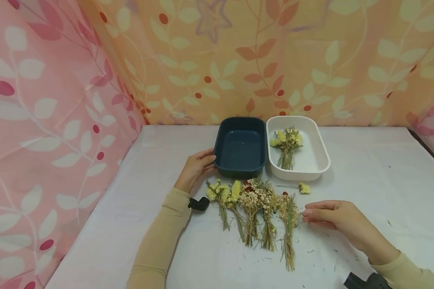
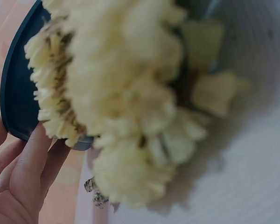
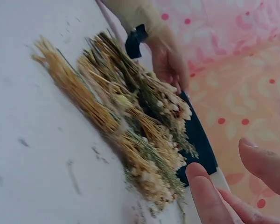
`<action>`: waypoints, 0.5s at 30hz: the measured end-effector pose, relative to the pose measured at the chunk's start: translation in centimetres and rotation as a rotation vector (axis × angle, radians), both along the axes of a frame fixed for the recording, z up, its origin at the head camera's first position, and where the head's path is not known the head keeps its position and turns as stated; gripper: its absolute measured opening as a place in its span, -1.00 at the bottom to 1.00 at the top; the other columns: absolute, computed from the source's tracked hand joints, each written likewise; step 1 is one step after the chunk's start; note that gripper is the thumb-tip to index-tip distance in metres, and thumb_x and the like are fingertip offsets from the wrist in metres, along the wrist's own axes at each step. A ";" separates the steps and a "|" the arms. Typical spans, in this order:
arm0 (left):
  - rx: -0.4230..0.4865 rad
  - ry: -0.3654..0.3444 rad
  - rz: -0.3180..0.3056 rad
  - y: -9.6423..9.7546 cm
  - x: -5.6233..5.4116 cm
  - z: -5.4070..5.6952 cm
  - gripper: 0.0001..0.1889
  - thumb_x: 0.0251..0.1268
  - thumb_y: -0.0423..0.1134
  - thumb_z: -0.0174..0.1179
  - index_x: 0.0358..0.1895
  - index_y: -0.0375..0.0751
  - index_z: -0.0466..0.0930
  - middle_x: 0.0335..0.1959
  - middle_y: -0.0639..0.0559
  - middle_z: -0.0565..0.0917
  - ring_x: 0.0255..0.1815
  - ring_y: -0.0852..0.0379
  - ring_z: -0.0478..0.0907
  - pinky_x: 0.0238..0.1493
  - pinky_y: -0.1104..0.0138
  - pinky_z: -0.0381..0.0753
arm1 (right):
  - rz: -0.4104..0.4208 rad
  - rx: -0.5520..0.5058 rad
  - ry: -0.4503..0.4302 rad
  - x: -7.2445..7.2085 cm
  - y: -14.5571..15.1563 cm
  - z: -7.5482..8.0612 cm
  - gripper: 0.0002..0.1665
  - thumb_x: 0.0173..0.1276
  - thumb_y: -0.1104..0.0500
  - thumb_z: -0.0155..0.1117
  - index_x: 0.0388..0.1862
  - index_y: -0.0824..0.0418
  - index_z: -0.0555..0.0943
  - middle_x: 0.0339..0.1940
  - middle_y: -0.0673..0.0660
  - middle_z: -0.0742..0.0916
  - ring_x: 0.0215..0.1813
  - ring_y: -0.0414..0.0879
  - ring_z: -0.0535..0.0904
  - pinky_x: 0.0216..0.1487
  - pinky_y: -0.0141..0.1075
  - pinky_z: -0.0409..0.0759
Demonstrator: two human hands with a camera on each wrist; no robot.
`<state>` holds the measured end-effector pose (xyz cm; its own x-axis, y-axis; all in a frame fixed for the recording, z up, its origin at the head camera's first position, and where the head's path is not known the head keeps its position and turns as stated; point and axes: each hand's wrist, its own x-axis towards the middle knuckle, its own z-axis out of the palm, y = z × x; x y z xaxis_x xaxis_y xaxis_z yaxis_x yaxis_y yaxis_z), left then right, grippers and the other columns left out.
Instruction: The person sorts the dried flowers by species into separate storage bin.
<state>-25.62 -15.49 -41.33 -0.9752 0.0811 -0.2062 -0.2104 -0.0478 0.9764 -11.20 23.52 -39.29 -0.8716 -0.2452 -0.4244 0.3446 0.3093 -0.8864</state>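
Note:
My left hand [image 1: 197, 170] touches the left side of a dark blue tray [image 1: 220, 168] with fairly straight fingers. The tray's edge [image 2: 7, 84] also shows in the left wrist view, behind large blurred yellow flowers [image 2: 126, 88]. My right hand [image 1: 334, 218] hovers over the tabletop, right of the nearest dried-flower bunch [image 1: 289, 228]. Its thumb and fingers stand apart in the right wrist view, with nothing between them. Left of that bunch lie cream flower bunches [image 1: 251, 204] with some red blooms, and bunches with yellow flowers [image 1: 218, 194].
Against the blue tray's right side stands a white tray [image 1: 320, 160] holding a yellow dried-flower bunch [image 1: 289, 144]. A single yellow flower sprig [image 1: 304, 188] lies before it. Stem bits litter the white tabletop [image 1: 376, 180]. Patterned cloth [image 1: 304, 60] hangs behind and at the left.

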 end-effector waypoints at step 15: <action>-0.011 0.004 -0.006 0.0 0.1 0.1 -0.50 0.45 -0.25 0.20 0.42 -0.12 0.43 0.34 -0.16 0.55 0.22 -0.02 0.63 0.19 0.26 0.67 | 0.094 -0.261 -0.120 1.7 -0.1 -2.7 -0.45 0.42 0.19 0.30 0.21 0.58 0.51 -0.10 0.12 0.82 -0.04 -0.13 0.77 0.07 -0.28 0.72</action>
<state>-25.55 -15.49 -41.19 -0.9755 0.0843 -0.2032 -0.2067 -0.0354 0.9778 -9.54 23.41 -42.01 -0.7873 -0.4370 -0.4349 0.4323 0.1117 -0.8948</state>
